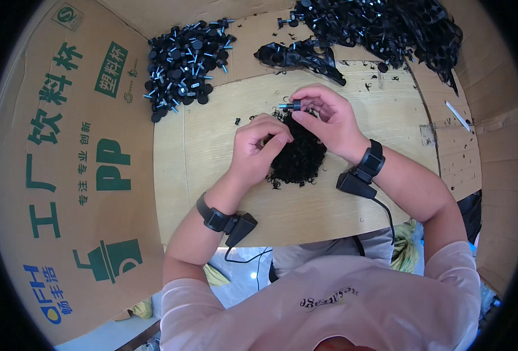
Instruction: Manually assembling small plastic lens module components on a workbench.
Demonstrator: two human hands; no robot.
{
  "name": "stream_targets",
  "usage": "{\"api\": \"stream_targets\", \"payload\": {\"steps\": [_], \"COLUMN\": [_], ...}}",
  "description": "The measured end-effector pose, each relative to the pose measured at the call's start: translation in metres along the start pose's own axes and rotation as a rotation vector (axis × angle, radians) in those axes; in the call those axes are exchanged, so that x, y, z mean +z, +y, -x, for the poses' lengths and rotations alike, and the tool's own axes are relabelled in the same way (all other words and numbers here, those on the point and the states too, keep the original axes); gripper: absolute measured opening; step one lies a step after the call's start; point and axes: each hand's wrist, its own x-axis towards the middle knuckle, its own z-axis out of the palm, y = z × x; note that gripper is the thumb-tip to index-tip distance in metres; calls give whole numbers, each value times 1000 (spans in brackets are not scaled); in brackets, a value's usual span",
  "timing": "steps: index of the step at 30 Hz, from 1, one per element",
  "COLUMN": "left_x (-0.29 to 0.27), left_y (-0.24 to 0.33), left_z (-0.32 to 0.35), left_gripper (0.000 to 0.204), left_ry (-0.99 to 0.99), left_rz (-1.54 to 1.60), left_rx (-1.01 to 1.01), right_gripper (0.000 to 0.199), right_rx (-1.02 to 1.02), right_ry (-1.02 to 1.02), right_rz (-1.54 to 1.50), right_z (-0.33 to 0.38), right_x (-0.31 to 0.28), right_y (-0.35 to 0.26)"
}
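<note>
My right hand [336, 121] pinches a black-headed bolt [296, 105] between thumb and fingers above the board. The bolt's shiny metal shank points left. Beside it, my left hand [253, 145] is closed, with thumb and fingertips drawn together just below the bolt. Whatever its fingertips hold, if anything, is too small to make out. Beneath and between both hands lies a heap of small curly black trimmings [298, 161], partly covered by the fingers.
A pile of black-headed bolts [188, 64] lies at the far left. Untrimmed black rubbery pieces [376, 29] are heaped at the far right, with a separate clump [300, 55] nearby. A white stick [458, 116] lies right. Cardboard walls [112, 222] surround the wooden board [212, 105].
</note>
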Motion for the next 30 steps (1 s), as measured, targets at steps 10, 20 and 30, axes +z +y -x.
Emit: {"api": "stream_targets", "payload": {"steps": [10,20,30], "left_x": [4,7,9], "left_y": [2,3,-1], "left_z": [0,-1,1], "left_gripper": [8,12,9], "left_ry": [166,197,209], "left_rz": [439,425,460], "left_rx": [-333,-387,-376], "right_gripper": [33,31,32], "right_rx": [-103,-270,-201], "right_ry": [-88,-148,-154], "right_rz": [-24,189,66], "right_z": [1,-3,-1], "right_x": [-4,-4,0], "right_y": [-1,0,-2]}}
